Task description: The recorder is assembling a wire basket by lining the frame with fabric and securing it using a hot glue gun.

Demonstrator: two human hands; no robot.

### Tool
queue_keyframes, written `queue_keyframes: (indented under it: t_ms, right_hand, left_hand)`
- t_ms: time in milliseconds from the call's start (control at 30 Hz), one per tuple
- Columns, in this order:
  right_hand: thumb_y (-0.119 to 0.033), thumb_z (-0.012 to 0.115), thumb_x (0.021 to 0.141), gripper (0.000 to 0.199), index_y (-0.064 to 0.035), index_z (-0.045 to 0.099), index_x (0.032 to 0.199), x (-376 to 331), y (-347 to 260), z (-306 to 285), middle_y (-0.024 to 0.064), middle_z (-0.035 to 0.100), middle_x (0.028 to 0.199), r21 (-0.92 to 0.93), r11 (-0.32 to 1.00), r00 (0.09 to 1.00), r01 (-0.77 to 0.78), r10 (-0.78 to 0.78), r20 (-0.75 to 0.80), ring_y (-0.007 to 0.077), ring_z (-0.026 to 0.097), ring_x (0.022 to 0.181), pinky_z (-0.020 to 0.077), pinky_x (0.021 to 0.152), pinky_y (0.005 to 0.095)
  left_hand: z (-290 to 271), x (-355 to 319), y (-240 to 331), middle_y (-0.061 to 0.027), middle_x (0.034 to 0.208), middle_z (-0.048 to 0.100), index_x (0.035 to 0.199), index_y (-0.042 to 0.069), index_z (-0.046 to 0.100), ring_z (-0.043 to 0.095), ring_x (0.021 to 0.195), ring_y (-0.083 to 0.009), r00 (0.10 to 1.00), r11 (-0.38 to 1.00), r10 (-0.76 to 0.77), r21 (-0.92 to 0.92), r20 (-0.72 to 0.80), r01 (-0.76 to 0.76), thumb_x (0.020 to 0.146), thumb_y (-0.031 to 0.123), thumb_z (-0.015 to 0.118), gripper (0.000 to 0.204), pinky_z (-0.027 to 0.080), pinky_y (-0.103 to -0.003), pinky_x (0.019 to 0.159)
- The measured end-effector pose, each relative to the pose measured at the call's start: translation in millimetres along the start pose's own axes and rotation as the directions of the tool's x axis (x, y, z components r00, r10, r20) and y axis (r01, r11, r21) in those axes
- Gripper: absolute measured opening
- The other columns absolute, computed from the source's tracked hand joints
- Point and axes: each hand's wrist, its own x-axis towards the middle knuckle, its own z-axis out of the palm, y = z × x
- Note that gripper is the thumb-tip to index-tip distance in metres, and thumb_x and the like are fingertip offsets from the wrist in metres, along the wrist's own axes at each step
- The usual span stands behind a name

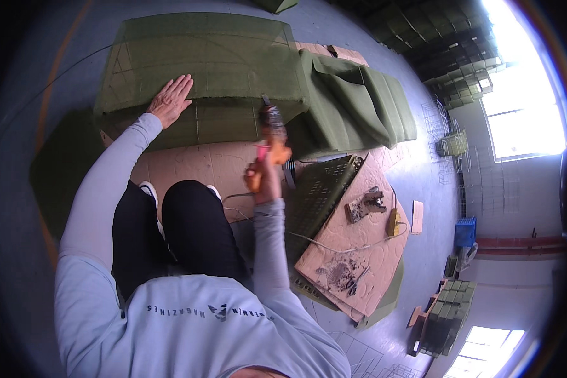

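A box shape covered in green mesh fabric [201, 57] stands in front of me, its wire frame showing through. My left hand [171, 101] lies flat on its near top edge, fingers stretched out. My right hand [264, 179] is wrapped round the orange grip of a corded electric tool [274, 129] with a dark barrel and a flat metal tip. That tip is at the near right edge of the mesh box; whether it touches cannot be told. To the right, loose green fabric [359, 104] lies in folds beside the box.
By my right side, cardboard [321, 252] on a green plastic crate [324, 189] bears a dirty metal block [365, 205], a yellow socket block [394, 222], scissors [359, 281] and dark residue. A cable [321, 244] crosses it. Stacked green boxes [447, 315] and a blue crate [465, 232] stand farther right.
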Motion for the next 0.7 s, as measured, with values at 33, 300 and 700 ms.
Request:
queue_keyframes:
  t_ms: [33,300,700]
  right_hand:
    - [-0.047,0.056,0.09,0.037,-0.0109,0.052,0.096,-16,-25,4,0.0019,0.054,0.069,-0.028,0.996,0.993,0.084,-0.086,-0.08,0.0129,0.054,0.057,0.046,0.051,0.027]
    - [-0.046,0.058,0.09,0.038,-0.0103,0.058,0.101,-130,-184,-54,0.0034,0.057,0.069,-0.215,0.863,0.806,0.457,-0.504,-0.311,0.0148,0.057,0.057,0.0482,0.049,0.0264]
    - [-0.053,0.057,0.087,0.044,-0.0103,0.049,0.09,27,30,14,0.0055,0.056,0.067,0.257,0.966,0.975,-0.016,0.073,-0.212,0.0176,0.056,0.052,0.0485,0.049,0.0311]
  left_hand:
    - [0,-1,1,-0.011,0.15,0.026,0.143,0.003,0.026,0.024,0.139,-0.0241,1.0,1.0,-0.013,-0.006,0.014,0.013,0.095,0.033,0.044,0.06,0.02,-0.039,0.115]
    - [-2,1,-5,-0.0099,0.149,0.028,0.142,0.005,0.03,0.026,0.138,-0.024,0.999,0.999,-0.052,0.014,0.007,0.052,0.096,0.036,0.042,0.058,0.022,-0.039,0.114]
    - [-1,6,0,-0.0128,0.148,0.031,0.141,0.002,0.031,0.028,0.137,-0.0269,0.999,1.0,0.02,-0.008,-0.04,-0.02,0.096,0.034,0.043,0.057,0.024,-0.041,0.112]
